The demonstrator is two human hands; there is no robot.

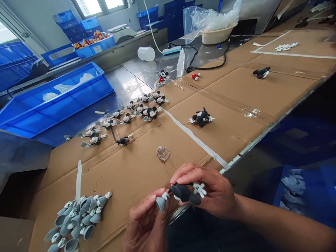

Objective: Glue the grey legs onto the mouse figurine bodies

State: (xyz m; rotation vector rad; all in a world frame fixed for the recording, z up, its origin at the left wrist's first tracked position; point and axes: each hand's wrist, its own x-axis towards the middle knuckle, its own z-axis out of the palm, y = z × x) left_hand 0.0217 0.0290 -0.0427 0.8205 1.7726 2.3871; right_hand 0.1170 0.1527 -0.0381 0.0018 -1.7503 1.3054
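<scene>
My right hand (210, 192) is closed around a small black mouse figurine (185, 193) with white gloved hands, held just above the near edge of the cardboard-covered table (236, 101). My left hand (145, 218) pinches a grey cone-shaped arm piece (160, 203) against the figurine's left side. A heap of several grey cone pieces with white gloves (76, 218) lies at the near left. Several assembled figurines (126, 119) lie in a row across the cardboard's far left part.
A small clear round dish (163, 153) sits in front of my hands. A pile of black figurines (201, 117) lies mid-table, another one (261, 72) farther right. A blue plastic crate (55, 98) stands at the left. A white squeeze bottle (180, 63), cables and a beige basin (216, 35) are at the back.
</scene>
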